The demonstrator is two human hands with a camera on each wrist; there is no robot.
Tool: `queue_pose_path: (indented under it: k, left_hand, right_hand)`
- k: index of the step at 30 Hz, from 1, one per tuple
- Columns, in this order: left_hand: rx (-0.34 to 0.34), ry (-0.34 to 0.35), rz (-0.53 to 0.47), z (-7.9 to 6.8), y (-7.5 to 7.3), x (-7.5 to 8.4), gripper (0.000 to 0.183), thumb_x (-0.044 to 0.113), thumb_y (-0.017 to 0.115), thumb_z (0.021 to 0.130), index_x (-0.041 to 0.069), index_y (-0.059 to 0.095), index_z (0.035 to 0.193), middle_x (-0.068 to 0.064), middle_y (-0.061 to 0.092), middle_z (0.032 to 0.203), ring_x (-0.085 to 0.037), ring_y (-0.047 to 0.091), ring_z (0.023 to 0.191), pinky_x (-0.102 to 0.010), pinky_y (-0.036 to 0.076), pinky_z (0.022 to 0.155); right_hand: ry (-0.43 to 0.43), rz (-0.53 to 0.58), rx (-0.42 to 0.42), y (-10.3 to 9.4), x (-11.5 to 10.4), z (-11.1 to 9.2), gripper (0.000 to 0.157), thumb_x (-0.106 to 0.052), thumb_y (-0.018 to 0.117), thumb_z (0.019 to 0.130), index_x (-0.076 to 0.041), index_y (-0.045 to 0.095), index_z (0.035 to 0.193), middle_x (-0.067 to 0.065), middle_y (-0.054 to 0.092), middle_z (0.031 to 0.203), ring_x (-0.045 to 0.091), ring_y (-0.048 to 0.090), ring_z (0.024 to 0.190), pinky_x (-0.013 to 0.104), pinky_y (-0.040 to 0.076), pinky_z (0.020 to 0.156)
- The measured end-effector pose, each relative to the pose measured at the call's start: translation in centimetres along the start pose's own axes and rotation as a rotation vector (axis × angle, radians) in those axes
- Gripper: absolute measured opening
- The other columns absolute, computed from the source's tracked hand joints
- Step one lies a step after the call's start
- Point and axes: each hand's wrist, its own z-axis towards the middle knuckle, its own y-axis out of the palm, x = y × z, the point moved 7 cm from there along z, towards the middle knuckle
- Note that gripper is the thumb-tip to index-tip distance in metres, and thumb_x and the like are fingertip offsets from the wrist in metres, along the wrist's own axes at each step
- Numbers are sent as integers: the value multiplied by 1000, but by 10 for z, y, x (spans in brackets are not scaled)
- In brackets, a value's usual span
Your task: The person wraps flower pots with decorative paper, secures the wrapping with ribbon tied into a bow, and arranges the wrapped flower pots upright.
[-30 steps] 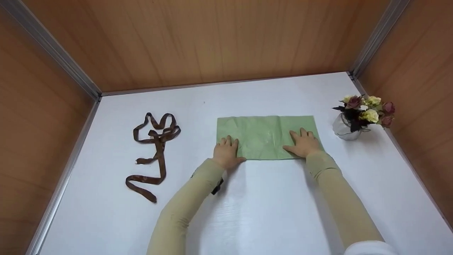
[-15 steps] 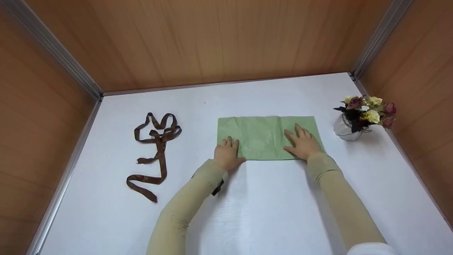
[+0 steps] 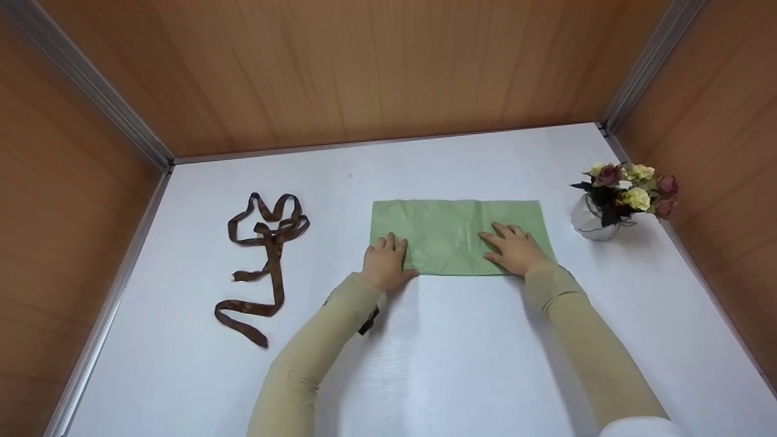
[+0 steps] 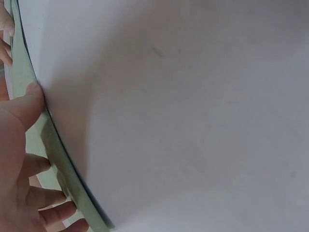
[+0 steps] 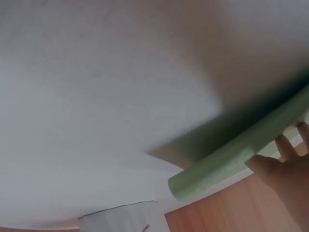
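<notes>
Slid the right hand (image 3: 519, 252) slightly leftward since moments earlier over the green sheet (image 3: 446, 233), lying on the tabletop (image 3: 473, 358) between brown ribbon (image 3: 277, 279) and flower pot (image 3: 589, 221). Rested it and the left hand (image 3: 384, 265) there, loosely uncurled.

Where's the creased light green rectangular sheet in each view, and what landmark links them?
Head: the creased light green rectangular sheet lies right of centre, touched by the left hand and right hand.
Left wrist: the sheet is a slanting band down the left side.
Right wrist: the sheet slants across the lower right.
Shared landmark: the flat white tabletop.
</notes>
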Motion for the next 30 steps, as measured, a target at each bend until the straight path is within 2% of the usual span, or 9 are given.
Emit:
queue_pose_path:
  k: [5, 9, 14, 17, 22, 26, 30]
  left_hand:
    - [-8, 0, 2, -1, 1, -3, 77, 58, 55, 87, 9, 39, 144, -19, 37, 147, -33, 36, 135, -47, 40, 102]
    - [19, -1, 5, -3, 0, -7, 76, 58, 57, 86, 8, 43, 142, -20, 41, 144, -33, 39, 131, -48, 42, 99]
    - [61, -3, 4, -1, -3, -11, 73, 56, 59, 86, 5, 47, 138, -20, 47, 138, -34, 44, 125, -48, 44, 96]
    - [64, 7, -12, 0, -4, -11, 71, 54, 60, 86, 5, 48, 137, -19, 50, 133, -33, 47, 121, -48, 45, 94]
    - [63, 22, -45, 1, -4, -11, 66, 48, 62, 87, 5, 50, 135, -18, 53, 127, -33, 50, 115, -48, 46, 91]
    - [67, 18, -63, 2, -5, -13, 62, 42, 62, 89, 5, 47, 137, -19, 53, 127, -34, 50, 117, -48, 46, 93]
    - [91, 2, -60, 2, -9, -14, 55, 37, 61, 90, 5, 49, 134, -18, 56, 122, -34, 52, 116, -48, 45, 94]
  right_hand:
    - [12, -47, -4, 0, -6, -2, 55, -39, 48, 97, -17, 37, 146, 20, 26, 152, 47, 26, 134, 68, 27, 101]
    - [23, -68, -14, 1, -11, -3, 55, -41, 49, 97, -17, 38, 146, 21, 28, 151, 47, 28, 133, 68, 30, 100]
    - [29, -87, 4, -1, -15, -4, 56, -41, 52, 95, -18, 40, 144, 22, 32, 147, 47, 32, 131, 70, 26, 101]
    - [1, -73, 30, -2, -17, -4, 56, -37, 56, 94, -15, 41, 143, 24, 34, 145, 45, 32, 132, 69, 24, 103]
    - [-104, -32, 56, -2, -24, -3, 60, -30, 62, 91, -10, 41, 143, 23, 32, 148, 44, 29, 135, 64, 24, 106]
    - [-147, 1, 21, 0, -29, -1, 66, -31, 65, 88, -13, 38, 145, 21, 28, 151, 46, 26, 137, 63, 22, 108]
    - [-143, 41, -15, 0, -32, 0, 70, -32, 67, 86, -13, 36, 146, 21, 25, 152, 44, 24, 138, 62, 24, 108]
